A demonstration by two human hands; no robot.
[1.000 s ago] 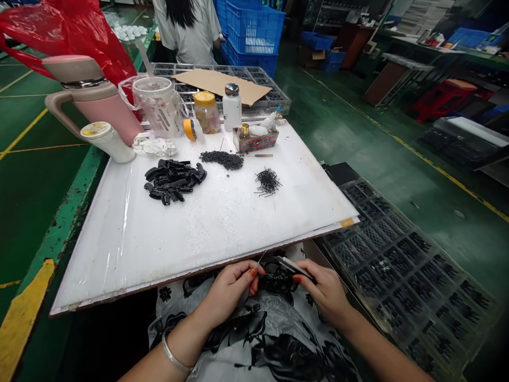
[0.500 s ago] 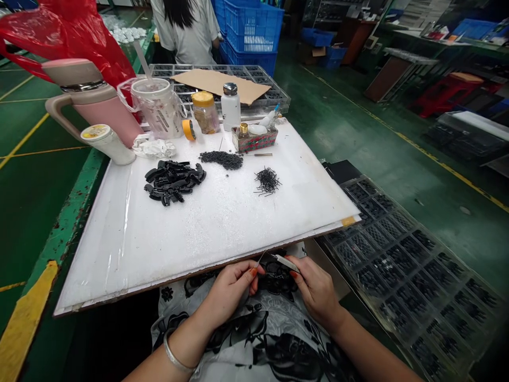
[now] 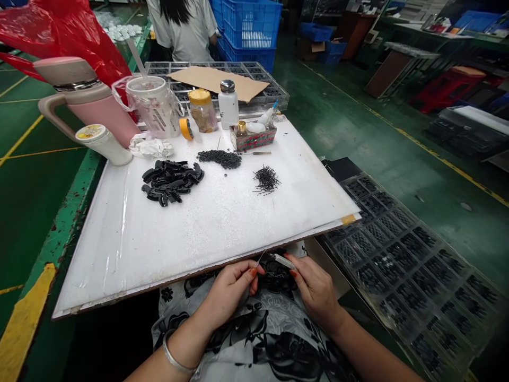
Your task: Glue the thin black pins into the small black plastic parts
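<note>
My left hand is closed in a pinch just off the table's front edge, above my lap. Between its thumb and forefinger is a thin metal needle-like piece pointing up and right. My right hand grips a slim tool with a pale handle, its dark thin tip aimed left toward that piece. The tips of the two are close together; whether they touch I cannot tell. On the white table ahead lie a heap of curved black plastic parts, a pile of small black rings and a bunch of short black pins.
A pink tumbler, a lidded drink cup, a yellow-lidded jar, a white pump bottle and a small box of bottles line the back. Compartmented trays stand at the right. A co-worker sits beyond.
The head view has shifted slightly, so the table items appear a little further left. Both hands keep nearly the same place and grip.
</note>
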